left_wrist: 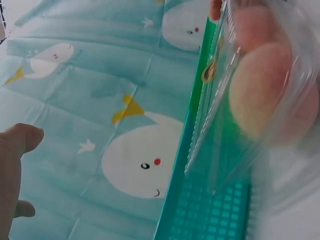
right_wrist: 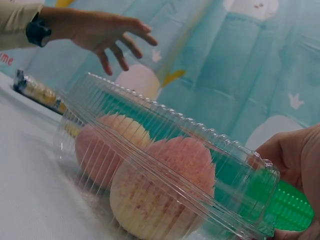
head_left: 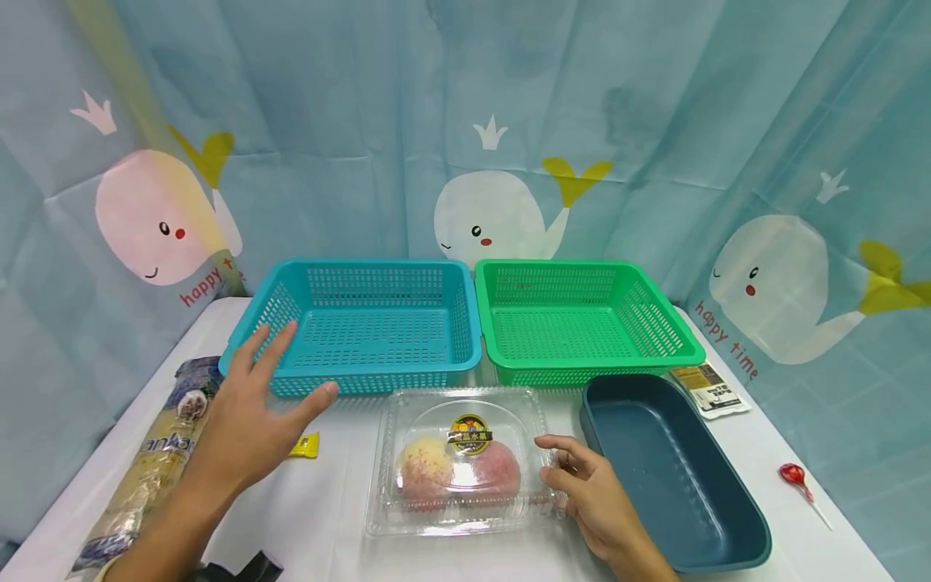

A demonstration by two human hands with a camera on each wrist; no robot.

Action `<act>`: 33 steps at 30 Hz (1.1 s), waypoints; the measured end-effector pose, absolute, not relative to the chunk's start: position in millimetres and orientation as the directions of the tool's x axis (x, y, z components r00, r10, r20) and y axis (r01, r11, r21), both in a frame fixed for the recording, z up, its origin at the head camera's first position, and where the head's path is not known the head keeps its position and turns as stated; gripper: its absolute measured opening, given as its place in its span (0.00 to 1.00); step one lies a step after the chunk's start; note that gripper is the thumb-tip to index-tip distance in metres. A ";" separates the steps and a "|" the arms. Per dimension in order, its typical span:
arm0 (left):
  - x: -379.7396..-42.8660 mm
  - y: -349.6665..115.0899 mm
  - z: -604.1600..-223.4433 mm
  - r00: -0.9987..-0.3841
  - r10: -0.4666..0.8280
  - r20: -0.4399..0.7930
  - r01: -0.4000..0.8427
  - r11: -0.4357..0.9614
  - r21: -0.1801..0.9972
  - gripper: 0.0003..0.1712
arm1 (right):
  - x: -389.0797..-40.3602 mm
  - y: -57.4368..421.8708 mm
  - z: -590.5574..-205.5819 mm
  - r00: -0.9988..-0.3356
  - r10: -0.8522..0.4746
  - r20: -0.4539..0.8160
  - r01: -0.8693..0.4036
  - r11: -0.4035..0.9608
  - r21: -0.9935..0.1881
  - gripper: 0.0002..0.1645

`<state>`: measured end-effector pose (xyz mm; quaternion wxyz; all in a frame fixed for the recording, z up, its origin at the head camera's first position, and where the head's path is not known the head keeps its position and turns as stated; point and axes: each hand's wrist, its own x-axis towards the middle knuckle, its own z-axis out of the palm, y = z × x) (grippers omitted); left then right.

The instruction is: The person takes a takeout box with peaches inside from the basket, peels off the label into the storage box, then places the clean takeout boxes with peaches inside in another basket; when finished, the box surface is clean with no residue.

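A clear plastic fruit box (head_left: pixel 436 525) with a black and gold label sits in the middle of the white table. Two peaches (right_wrist: pixel 160 200) show through its walls. At the box's right end my right hand (head_left: pixel 600 497) grips the edge, fingers and thumb around the corner in the right wrist view. My left hand (head_left: pixel 247 428) is raised with fingers spread and holds nothing. It overlaps the front left corner of the blue basket (head_left: pixel 364 380) in the head view, close to a long snack packet (head_left: pixel 156 461) and a small yellow wrapper (head_left: pixel 307 445).
Beside the blue basket stands a green basket (head_left: pixel 582 376) at the back. A dark blue tray (head_left: pixel 676 477) lies right of the box. Farther right are a flat packet (head_left: pixel 713 392) and a red lollipop (head_left: pixel 793 474). A whale-patterned curtain (head_left: pixel 378 121) hangs behind.
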<state>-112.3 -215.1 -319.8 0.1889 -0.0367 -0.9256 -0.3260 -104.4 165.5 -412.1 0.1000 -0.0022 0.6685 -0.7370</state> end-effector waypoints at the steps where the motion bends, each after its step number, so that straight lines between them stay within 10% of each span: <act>1: -110.8 -213.0 -321.1 -0.927 -0.050 0.372 0.198 0.777 0.598 0.50 | -104.1 165.5 -412.3 -0.981 -0.147 -0.129 0.143 -0.090 -0.986 0.26; 33: -108.0 -158.0 -383.7 -0.990 0.103 0.096 0.141 0.720 0.679 0.45 | -103.9 167.4 -414.0 -0.982 -0.179 -0.065 0.080 -0.080 -0.994 0.25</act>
